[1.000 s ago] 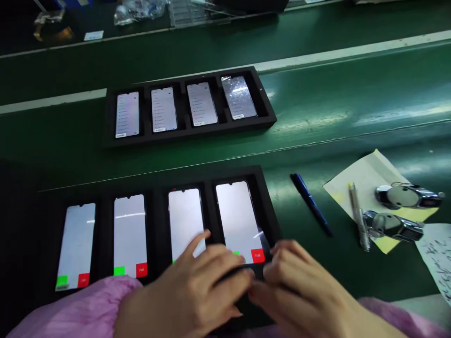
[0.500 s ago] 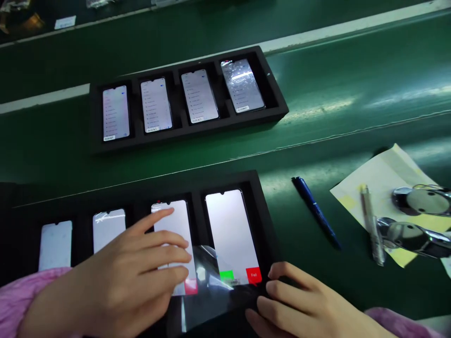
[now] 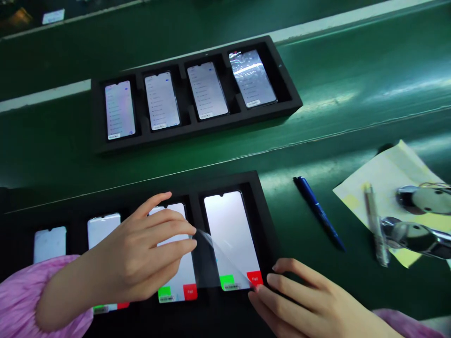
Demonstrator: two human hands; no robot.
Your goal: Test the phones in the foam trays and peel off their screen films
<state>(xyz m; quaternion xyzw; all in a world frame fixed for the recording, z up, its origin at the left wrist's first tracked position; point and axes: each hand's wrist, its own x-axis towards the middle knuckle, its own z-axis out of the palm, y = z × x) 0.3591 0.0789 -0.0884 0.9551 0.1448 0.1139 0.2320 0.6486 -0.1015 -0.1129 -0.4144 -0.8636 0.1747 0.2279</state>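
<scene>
A clear protective film (image 3: 207,263) stretches between my hands, low over the near tray, partly across the rightmost phone (image 3: 230,234). That phone glows white, with a green box and a red "Fail" box at its bottom. My left hand (image 3: 148,249) hovers over the neighbouring phone (image 3: 176,277), index finger raised, the other fingers closed at the film's upper corner; its thumb is hidden. At the rightmost phone's lower right corner, my right hand (image 3: 292,295) pinches the film's other end. Two more lit phones (image 3: 50,244) lie at the left, one partly behind my left hand.
The black near tray (image 3: 259,202) rests on the green bench. Behind it, a second black tray (image 3: 197,124) holds several lit phones showing lists. A blue pen (image 3: 319,213), papers (image 3: 373,173), a clear tube-like pen (image 3: 376,225) and shiny metal objects (image 3: 416,234) lie at right.
My left hand has risen off the phone screen, uncovering its green and red boxes. The film has lifted and drawn up with it, now slanting between both hands. The view has shifted slightly.
</scene>
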